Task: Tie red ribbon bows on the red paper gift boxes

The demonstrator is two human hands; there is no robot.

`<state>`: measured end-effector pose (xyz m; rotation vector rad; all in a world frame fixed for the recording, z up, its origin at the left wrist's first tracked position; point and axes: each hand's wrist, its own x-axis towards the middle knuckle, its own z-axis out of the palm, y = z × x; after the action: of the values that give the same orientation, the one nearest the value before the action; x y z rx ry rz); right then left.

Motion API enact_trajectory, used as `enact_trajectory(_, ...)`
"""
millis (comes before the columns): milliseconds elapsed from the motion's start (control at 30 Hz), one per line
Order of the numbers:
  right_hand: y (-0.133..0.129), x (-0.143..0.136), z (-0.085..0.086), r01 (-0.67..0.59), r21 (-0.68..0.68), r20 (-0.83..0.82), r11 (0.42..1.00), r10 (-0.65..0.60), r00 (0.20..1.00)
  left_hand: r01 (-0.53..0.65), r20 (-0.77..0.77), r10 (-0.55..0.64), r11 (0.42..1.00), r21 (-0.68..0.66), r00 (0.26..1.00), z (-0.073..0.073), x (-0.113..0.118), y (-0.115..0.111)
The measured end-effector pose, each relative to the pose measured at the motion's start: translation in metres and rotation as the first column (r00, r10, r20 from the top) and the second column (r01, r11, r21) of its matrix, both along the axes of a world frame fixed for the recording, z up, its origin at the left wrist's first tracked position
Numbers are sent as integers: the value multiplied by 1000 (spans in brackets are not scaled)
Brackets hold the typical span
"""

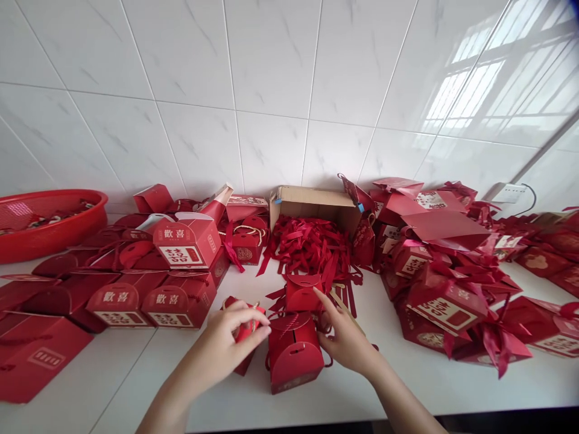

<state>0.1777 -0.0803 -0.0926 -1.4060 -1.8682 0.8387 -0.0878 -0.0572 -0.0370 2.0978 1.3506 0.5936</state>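
Observation:
In the middle of the counter stands a red gift box [296, 355] with a rounded lid flap, a slot and twisted red cords. Behind it sits another red box [302, 293]. My left hand [233, 337] curls its thumb and fingers round the top of a smaller red gift box [246, 361] with gold cord, just left of the middle box. My right hand [346, 340] lies along the right side of the middle boxes; its thumb and index finger are apart, the index fingertip by the rear box. Its other fingers are partly hidden.
A cardboard carton [316, 196] holds a heap of red ribbons [312, 247]. Rows of red boxes [181, 298] fill the left; ribbon-tied boxes [446, 301] pile up on the right. A red plastic basket [54, 232] stands far left, and a power strip [506, 193] is by the tiled wall.

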Motion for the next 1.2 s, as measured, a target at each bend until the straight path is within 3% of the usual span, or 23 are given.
enact_trajectory(67, 1, 3, 8, -14, -99, -290, 995, -15, 957, -9, -122, 9, 1000, 0, 992, -5, 11, -4)
enact_trajectory(200, 4, 7, 28, -63, -239, -698, 969, -126, 705, -56, -270, 51, 998, -13, 961, -11, 28, -6)
enact_trajectory(267, 5, 8, 34, -78, -262, -786, 962, -165, 596, -40, -230, 42, 999, 15, 972, -11, 31, -5)
enact_trajectory(333, 4, 7, 38, -122, -259, -830, 958, -156, 535, -35, -77, 39, 998, 43, 996, -10, 30, -5)
enact_trajectory(433, 2, 3, 42, -160, -199, -808, 967, -70, 585, -99, 237, 98, 995, -11, 967, -10, 28, -8)
enact_trajectory(533, -3, -8, 48, -229, -178, -714, 957, 34, 700, -191, 379, 204, 979, -72, 903, -11, 32, -13)
enact_trajectory(600, -5, -20, 51, -283, -186, -676, 941, 86, 732, -196, 387, 205, 979, -63, 899, -12, 39, -18)
enact_trajectory(667, -5, -32, 53, -280, -176, -677, 944, 90, 730, -118, 368, 121, 993, -33, 922, -10, 48, -23)
enact_trajectory(767, 0, -47, 53, -234, -178, -737, 956, 28, 675, 20, 295, -23, 1000, 12, 955, -5, 58, -29)
enact_trajectory(833, 4, -52, 52, -186, -197, -777, 963, -37, 629, 31, 222, -29, 1000, -4, 975, -2, 58, -32)
enact_trajectory(1000, 13, -38, 52, -136, -232, -812, 963, -115, 572, -68, 175, 85, 993, -100, 981, 6, 25, -32)
enact_trajectory(1100, 16, -22, 53, -136, -225, -828, 965, -116, 549, -112, 256, 162, 974, -199, 953, 12, -4, -27)
enact_trajectory(1200, 19, -12, 54, -128, -202, -836, 971, -103, 539, -145, 399, 264, 942, -304, 878, 17, -23, -24)
